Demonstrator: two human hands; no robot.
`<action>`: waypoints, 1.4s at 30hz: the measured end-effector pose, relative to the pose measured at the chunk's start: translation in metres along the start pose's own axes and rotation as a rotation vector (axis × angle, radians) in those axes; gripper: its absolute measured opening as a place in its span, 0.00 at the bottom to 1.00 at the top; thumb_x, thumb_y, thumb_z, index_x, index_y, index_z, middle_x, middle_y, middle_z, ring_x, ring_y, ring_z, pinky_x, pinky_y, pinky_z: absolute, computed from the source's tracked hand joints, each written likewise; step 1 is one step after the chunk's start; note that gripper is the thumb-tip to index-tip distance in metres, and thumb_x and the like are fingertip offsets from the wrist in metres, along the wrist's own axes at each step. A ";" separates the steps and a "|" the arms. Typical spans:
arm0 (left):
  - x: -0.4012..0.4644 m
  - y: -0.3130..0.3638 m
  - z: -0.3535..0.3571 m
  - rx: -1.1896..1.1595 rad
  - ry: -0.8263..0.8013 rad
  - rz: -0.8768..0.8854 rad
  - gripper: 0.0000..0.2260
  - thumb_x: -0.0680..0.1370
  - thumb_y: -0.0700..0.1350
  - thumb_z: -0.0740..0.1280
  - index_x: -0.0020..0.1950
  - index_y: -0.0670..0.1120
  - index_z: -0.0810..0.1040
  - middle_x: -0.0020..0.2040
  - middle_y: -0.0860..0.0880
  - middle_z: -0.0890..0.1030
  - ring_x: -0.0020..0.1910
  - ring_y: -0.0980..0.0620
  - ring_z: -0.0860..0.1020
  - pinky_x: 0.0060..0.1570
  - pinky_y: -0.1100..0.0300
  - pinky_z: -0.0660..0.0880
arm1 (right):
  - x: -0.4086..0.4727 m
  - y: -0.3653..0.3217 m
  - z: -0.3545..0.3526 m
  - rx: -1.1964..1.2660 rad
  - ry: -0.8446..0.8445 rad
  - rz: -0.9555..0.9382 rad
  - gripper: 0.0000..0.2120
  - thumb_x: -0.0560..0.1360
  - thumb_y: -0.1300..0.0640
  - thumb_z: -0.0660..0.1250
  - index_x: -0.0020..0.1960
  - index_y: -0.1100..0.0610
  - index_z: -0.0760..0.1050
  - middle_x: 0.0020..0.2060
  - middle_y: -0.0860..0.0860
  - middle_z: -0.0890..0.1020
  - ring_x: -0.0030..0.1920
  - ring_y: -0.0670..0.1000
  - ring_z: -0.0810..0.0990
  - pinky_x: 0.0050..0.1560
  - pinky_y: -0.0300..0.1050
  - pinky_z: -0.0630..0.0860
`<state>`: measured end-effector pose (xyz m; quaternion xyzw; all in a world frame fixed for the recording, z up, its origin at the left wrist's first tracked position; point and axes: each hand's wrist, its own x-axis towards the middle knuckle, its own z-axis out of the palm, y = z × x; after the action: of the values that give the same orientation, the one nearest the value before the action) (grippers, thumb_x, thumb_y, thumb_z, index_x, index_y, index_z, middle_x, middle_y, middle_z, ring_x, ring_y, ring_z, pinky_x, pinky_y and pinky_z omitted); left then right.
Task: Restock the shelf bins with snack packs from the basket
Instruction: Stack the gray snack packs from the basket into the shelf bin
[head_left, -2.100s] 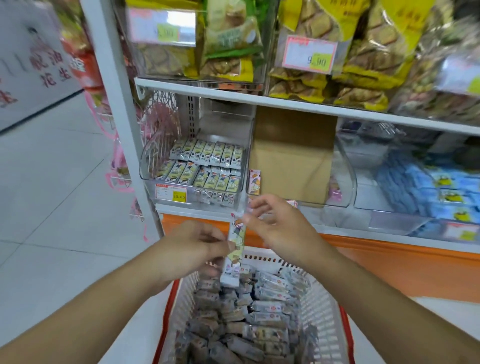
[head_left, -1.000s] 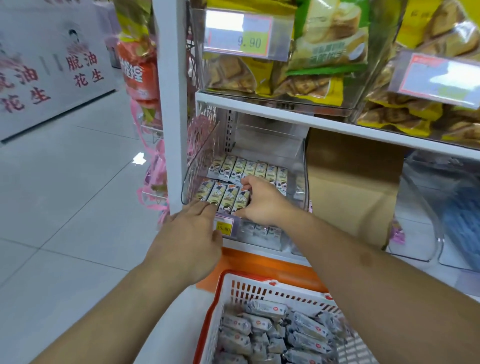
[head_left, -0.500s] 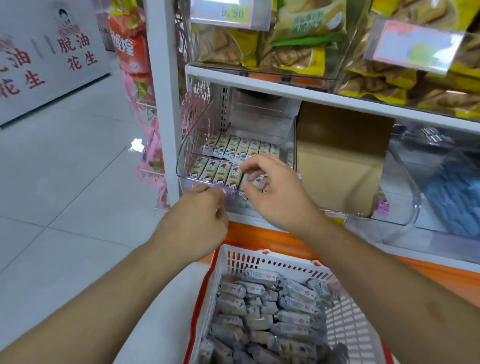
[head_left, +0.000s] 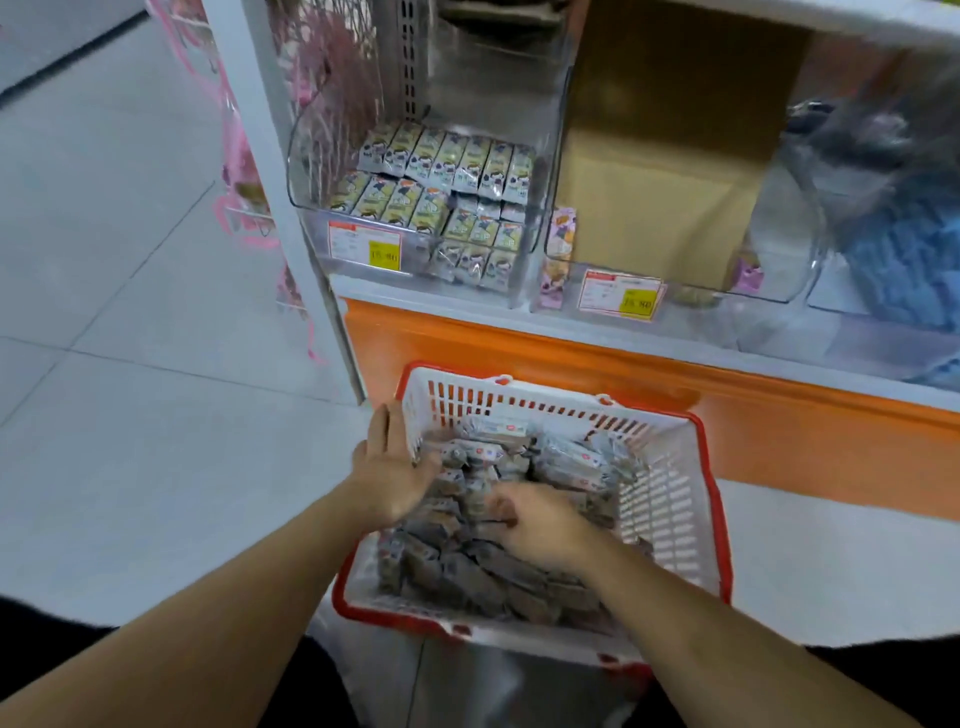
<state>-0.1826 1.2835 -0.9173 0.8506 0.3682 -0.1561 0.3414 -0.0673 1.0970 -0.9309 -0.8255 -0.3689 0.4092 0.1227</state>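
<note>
- A pale tiled floor (head_left: 130, 291) runs beside our shelf.
- Snack packs (head_left: 498, 499) fill the white basket (head_left: 670, 499) below the clear bin (head_left: 431, 208).
- Our left hand (head_left: 392, 467) spreads flat, fingers apart, at the basket's left wall.
- Our right hand (head_left: 537, 525) curls among the packs; grip unclear.

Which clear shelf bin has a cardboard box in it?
The middle clear plastic bin, right of the one with rowed green-white snack packs. A brown cardboard box fills it; the rightmost bin holds blue packs.
</note>
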 end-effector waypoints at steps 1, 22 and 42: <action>0.002 -0.001 0.003 -0.022 0.007 -0.013 0.40 0.84 0.64 0.55 0.83 0.48 0.32 0.84 0.48 0.37 0.83 0.39 0.46 0.79 0.45 0.47 | 0.000 0.004 0.006 -0.026 -0.048 0.008 0.06 0.80 0.58 0.67 0.56 0.54 0.78 0.54 0.55 0.83 0.50 0.53 0.80 0.51 0.50 0.78; -0.029 0.075 -0.087 0.093 -0.106 0.069 0.15 0.85 0.46 0.58 0.61 0.38 0.79 0.55 0.43 0.81 0.50 0.49 0.79 0.56 0.53 0.75 | -0.037 -0.056 -0.118 0.307 0.091 -0.111 0.13 0.77 0.64 0.74 0.60 0.56 0.78 0.53 0.52 0.81 0.53 0.59 0.84 0.57 0.59 0.82; -0.080 0.128 -0.189 -0.679 0.098 0.423 0.09 0.75 0.44 0.78 0.54 0.51 0.85 0.48 0.50 0.87 0.42 0.52 0.84 0.43 0.58 0.78 | -0.088 -0.107 -0.216 0.608 0.310 -0.341 0.11 0.76 0.60 0.78 0.55 0.60 0.80 0.47 0.56 0.85 0.44 0.54 0.86 0.52 0.49 0.81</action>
<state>-0.1408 1.3103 -0.6805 0.7530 0.2315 0.0887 0.6096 0.0094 1.1307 -0.6884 -0.7304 -0.3398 0.3441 0.4824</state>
